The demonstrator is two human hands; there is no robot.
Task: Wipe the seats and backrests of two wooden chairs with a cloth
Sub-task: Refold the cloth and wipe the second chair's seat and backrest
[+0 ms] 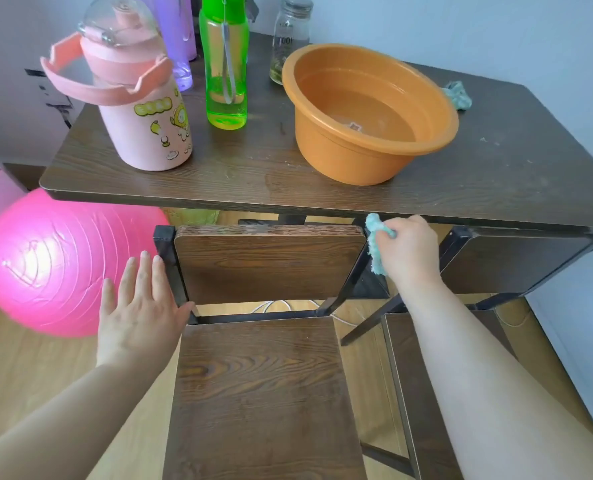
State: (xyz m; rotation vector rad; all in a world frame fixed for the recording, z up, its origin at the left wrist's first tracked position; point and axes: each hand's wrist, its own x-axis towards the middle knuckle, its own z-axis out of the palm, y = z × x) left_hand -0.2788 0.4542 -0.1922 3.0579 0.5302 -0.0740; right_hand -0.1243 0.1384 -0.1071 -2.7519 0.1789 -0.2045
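On the right hand: fingers curled tight round the teal cloth, bunched up, a tail hanging down. It's at the 2 o'clock corner of the near backrest, right by the right post. Whether it's touching wood or just the frame, can't tell.

The left hand is flat, fingers straight & spread, holding nothing, at the panel's 8 o'clock, thumb against or just beside the left post. At 6 o'clock lies the near seat.

At 3 o'clock of the cloth is the 2nd backrest, tucked under the desk. The 2nd seat is mostly hidden by the forearm.

Up top, the orange basin looks to hold water, at 12 o'clock of the cloth, w/ a spare cloth at the basin's 2 o'clock. A pink ball sits on the floor at 9 o'clock.

My read: this is the backrest pass on chair 1, & chair 2 is prob. not done yet. To do it well:
- Open the cloth out flat.
- Brace the frame w/ the left hand.
- Sweep in overlapping rows, top to bottom, along the grain.
- Then do the top edge, then the seat, back to front.
- Go easy up top, since the knuckles are close under the desk edge.
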